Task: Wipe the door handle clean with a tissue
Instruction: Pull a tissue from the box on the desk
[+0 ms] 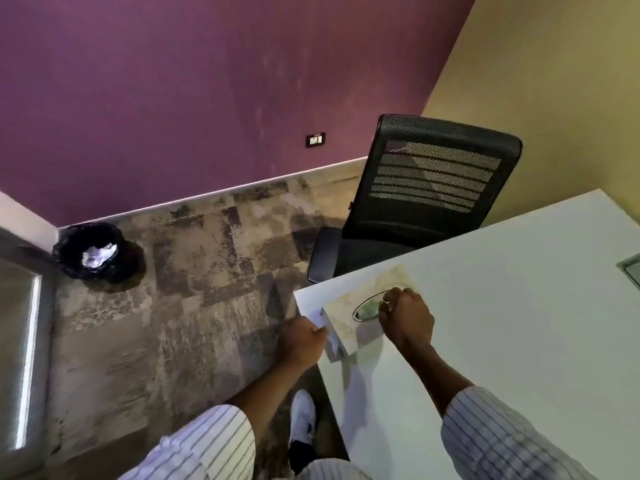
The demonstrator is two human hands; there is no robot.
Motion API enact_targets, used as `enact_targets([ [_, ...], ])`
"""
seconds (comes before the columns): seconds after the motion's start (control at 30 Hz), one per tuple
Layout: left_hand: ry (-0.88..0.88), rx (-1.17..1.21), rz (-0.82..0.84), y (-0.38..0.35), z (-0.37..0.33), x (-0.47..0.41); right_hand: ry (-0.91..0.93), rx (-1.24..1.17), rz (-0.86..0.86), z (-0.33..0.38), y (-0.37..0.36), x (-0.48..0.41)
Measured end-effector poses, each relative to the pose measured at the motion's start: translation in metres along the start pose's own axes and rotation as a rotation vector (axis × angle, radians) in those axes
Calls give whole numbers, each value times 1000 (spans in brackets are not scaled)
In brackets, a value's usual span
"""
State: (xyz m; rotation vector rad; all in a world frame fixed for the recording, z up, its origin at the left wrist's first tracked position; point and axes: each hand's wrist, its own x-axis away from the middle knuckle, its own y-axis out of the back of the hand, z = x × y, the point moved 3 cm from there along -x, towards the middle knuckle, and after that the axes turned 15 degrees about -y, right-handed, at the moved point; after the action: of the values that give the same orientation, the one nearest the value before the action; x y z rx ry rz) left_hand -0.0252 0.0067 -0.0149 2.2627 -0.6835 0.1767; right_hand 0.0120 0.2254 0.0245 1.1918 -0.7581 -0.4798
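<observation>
Head view, nearest first: striped sleeves, a white shoe (302, 419) on the carpet, then both hands at the corner of the white worktop (502, 306). The left hand (302, 342) is curled against the near end of the tissue box (343, 315), apparently steadying it, though blur hides how firmly it grips. The right hand (407, 318) is bunched into a fist at the box's oval opening (370, 309), fingers pinched as if on a tissue; no sheet shows clearly, so I cannot tell whether it has one. The tissue the task needs is thus at or inside that opening. The door handle is not in sight; a pale frame with a bright strip at the far left edge may be part of a door (24, 358).

What could go wrong, as I judge it: the box sits right at the worktop's corner, so a sharp pull could drag it over the edge if the left hand's hold is loose. A pinch on too little paper could tear the sheet or pull out a clump.

Farther off, a black mesh chair (429, 188) is tucked at the worktop's far side, clear of the path leftward. A black-lined bin (98, 252) holding crumpled paper stands in the corner near that frame, by the purple wall (173, 98) with its socket (315, 140).
</observation>
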Motion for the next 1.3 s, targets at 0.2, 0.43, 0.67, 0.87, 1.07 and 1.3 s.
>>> enact_targets([
  [0.2,116,84,98,-30,-9,-11,-43,93,16,-11,-7,-16],
  [0.43,178,48,159,-44,-3,-13,-47,166,-42,-4,-13,-27],
  [0.67,217,26,156,-46,-2,-11,-174,196,9,7,-21,-29],
  [0.87,270,20,145,-55,-9,-15,-181,188,23,7,-28,-32],
  [1.07,306,17,122,-57,-12,-18,-155,195,48,5,-26,-30],
  [1.3,307,-18,94,-63,-16,-20,-114,31,114,0,-14,-24],
])
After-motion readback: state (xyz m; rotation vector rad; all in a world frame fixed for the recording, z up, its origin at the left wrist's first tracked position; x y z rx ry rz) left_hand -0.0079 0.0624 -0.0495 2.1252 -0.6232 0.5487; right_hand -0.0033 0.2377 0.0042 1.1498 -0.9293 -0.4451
